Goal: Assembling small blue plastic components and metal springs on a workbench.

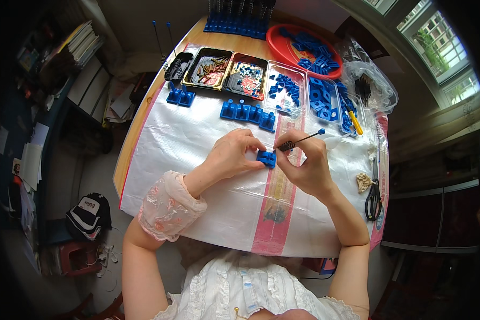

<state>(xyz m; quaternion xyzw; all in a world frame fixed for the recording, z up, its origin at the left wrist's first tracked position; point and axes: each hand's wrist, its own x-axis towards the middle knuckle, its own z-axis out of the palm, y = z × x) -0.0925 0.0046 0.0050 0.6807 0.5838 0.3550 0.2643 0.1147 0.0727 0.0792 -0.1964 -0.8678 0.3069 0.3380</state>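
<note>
The left hand [230, 156] pinches a blue part [266, 158] above the desk [197, 138]; the right hand [304, 165] grips a spring-tipped rod [303, 140], its tip seemingly touching the part. Scissors [373, 194] lie right.

Both my forearms reach up from lower edge, elbows bent, hands meeting near centre. My left hand [230, 154] curled, fingertips pinching. My right hand [304, 162] curled, thumb and forefinger pinched, wrist bent inward.

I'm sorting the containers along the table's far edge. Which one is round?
The red bowl at the far right, holding blue plastic parts. The other trays beside it are all rectangular.
</note>
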